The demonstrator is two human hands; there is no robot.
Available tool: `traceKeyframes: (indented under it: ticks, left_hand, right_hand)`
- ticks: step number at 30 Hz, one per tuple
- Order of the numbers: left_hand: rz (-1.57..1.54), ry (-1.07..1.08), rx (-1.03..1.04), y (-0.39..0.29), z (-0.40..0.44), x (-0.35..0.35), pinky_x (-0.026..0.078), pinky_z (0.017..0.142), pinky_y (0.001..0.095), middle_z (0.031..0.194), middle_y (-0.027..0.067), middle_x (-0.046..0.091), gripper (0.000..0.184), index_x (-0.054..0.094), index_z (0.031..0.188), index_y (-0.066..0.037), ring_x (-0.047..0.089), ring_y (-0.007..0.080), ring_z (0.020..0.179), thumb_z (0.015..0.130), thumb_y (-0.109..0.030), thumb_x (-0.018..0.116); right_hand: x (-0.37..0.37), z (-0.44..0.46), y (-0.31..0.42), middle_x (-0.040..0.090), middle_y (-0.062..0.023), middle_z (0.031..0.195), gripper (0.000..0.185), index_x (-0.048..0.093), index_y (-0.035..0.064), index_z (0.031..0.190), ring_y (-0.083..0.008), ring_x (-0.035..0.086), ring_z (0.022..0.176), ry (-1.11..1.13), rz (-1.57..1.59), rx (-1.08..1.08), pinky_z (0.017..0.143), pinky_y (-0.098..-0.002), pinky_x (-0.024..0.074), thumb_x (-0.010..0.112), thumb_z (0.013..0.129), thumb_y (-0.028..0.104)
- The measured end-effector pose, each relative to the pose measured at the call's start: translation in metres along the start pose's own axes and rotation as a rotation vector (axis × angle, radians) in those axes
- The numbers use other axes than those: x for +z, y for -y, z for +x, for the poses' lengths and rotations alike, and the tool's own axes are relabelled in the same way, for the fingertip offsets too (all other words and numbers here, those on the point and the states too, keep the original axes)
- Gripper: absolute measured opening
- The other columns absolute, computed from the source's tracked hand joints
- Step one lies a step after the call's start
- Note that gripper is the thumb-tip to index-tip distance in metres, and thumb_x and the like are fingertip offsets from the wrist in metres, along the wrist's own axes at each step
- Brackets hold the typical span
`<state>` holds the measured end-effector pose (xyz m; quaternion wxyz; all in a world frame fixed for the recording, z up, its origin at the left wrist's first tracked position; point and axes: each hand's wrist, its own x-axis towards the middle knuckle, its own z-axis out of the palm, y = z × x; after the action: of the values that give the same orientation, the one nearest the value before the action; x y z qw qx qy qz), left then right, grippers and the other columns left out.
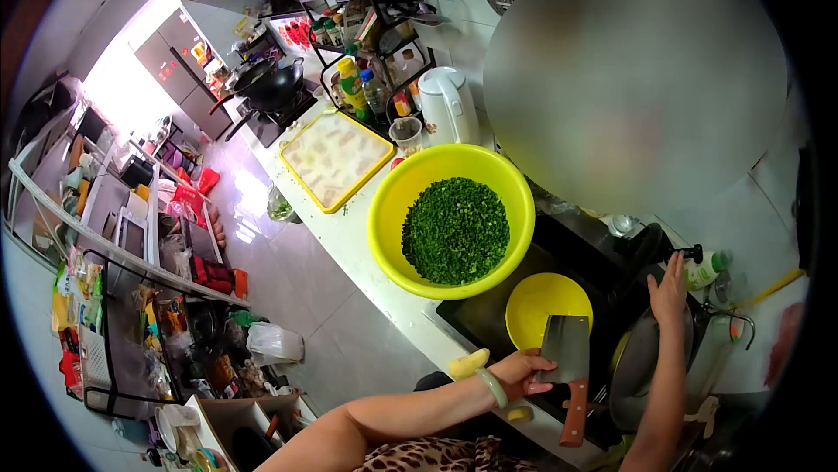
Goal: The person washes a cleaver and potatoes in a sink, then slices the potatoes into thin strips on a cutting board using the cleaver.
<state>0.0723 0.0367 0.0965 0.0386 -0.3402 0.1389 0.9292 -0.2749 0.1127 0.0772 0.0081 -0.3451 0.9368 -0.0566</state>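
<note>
A cleaver [567, 350] with a broad steel blade and a reddish-brown handle is in my left hand [521, 373], gripped near the heel of the blade. Its blade overlaps the rim of a yellow bowl [528, 302] in the dark sink. My right hand [669, 293] is stretched up with its fingers extended, at the black faucet lever [692, 253]; whether it touches the lever is hard to tell. Beside my left wrist lies a pale yellow peeled piece [468, 365], with a smaller piece [520, 414] near the counter edge.
A large yellow-green basin [381, 249] of finely chopped greens [456, 229] stands on the white counter. Beyond it are a yellow-rimmed cutting board [336, 158], a white kettle [448, 107] and bottles [353, 88]. A round pan [650, 376] sits beneath my right arm.
</note>
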Motion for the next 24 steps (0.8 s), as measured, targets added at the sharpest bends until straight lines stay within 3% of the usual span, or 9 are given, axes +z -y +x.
traceKeyframes:
  ticks: [6, 8, 10, 14, 17, 22, 24]
  left_hand:
    - [0.196, 0.057, 0.16, -0.054, -0.059, 0.009, 0.058, 0.058, 0.0224, 0.104, 0.0022, 0.06, 0.036, 0.048, 0.122, -0.008, 0.063, 0.0098, 0.082, 0.088, -0.008, 0.06]
    - [0.244, 0.09, 0.26, -0.092, -0.095, 0.0, 0.058, 0.058, 0.0218, 0.108, 0.0043, 0.06, 0.042, 0.047, 0.126, -0.008, 0.063, 0.011, 0.083, 0.086, -0.008, 0.061]
    - [0.371, 0.041, 0.384, -0.138, -0.128, -0.024, 0.059, 0.06, 0.0263, 0.105, 0.0007, 0.062, 0.043, 0.049, 0.126, -0.011, 0.063, 0.0112, 0.089, 0.085, -0.011, 0.062]
    - [0.543, -0.362, 0.718, -0.243, -0.187, -0.083, 0.055, 0.068, 0.0311, 0.1, 0.0042, 0.063, 0.04, 0.053, 0.119, -0.007, 0.061, 0.0158, 0.092, 0.081, -0.007, 0.062]
    - [0.666, -0.585, 0.861, -0.33, -0.198, -0.166, 0.053, 0.072, 0.0319, 0.104, 0.0049, 0.061, 0.04, 0.053, 0.12, -0.006, 0.059, 0.0166, 0.096, 0.082, -0.008, 0.062]
    - [0.873, -0.89, 0.85, -0.443, -0.164, -0.321, 0.049, 0.079, 0.0331, 0.11, 0.006, 0.059, 0.039, 0.052, 0.122, -0.005, 0.057, 0.0179, 0.101, 0.084, -0.009, 0.06]
    - [0.945, -0.98, 0.819, -0.469, -0.15, -0.361, 0.048, 0.082, 0.0336, 0.112, 0.0065, 0.058, 0.039, 0.052, 0.122, -0.004, 0.056, 0.0185, 0.103, 0.084, -0.009, 0.06]
  right_hand:
    - [-0.008, 0.004, -0.016, 0.014, -0.0107, 0.155, 0.066, 0.022, 0.0063, 0.147, -0.0318, 0.025, 0.138, 0.037, -0.039, 0.0, 0.108, -0.0466, 0.0308, 0.053, 0.093, 0.027]
    - [-0.027, -0.015, -0.008, 0.017, -0.0111, 0.154, 0.061, 0.027, 0.0074, 0.146, -0.0311, 0.024, 0.139, -0.063, 0.094, -0.024, 0.109, -0.0452, 0.0298, 0.053, 0.093, 0.023]
    - [-0.045, -0.036, 0.001, 0.02, -0.0113, 0.154, 0.056, 0.033, 0.0076, 0.144, -0.0302, 0.023, 0.14, -0.133, 0.2, -0.041, 0.109, -0.0435, 0.0292, 0.053, 0.093, 0.019]
    - [-0.088, -0.113, 0.016, 0.04, -0.0086, 0.143, 0.041, 0.05, 0.0056, 0.131, -0.0247, 0.038, 0.131, -0.246, 0.446, -0.129, 0.105, -0.0368, 0.0326, 0.054, 0.09, 0.01]
    - [-0.111, -0.177, 0.07, 0.049, -0.0058, 0.136, 0.04, 0.051, 0.0066, 0.13, -0.0172, 0.052, 0.117, -0.223, 0.863, -0.009, 0.092, -0.0277, 0.0435, 0.053, 0.09, 0.001]
    - [-0.082, -0.242, 0.129, 0.062, -0.0083, 0.113, 0.032, 0.056, 0.0047, 0.123, -0.0151, 0.06, 0.101, -0.004, 0.867, 0.22, 0.078, -0.0259, 0.0501, 0.055, 0.091, 0.004]
    - [-0.065, -0.259, 0.14, 0.063, -0.0077, 0.112, 0.033, 0.056, 0.0067, 0.123, -0.0149, 0.061, 0.098, 0.088, 0.786, 0.261, 0.08, -0.028, 0.0501, 0.058, 0.089, 0.007]
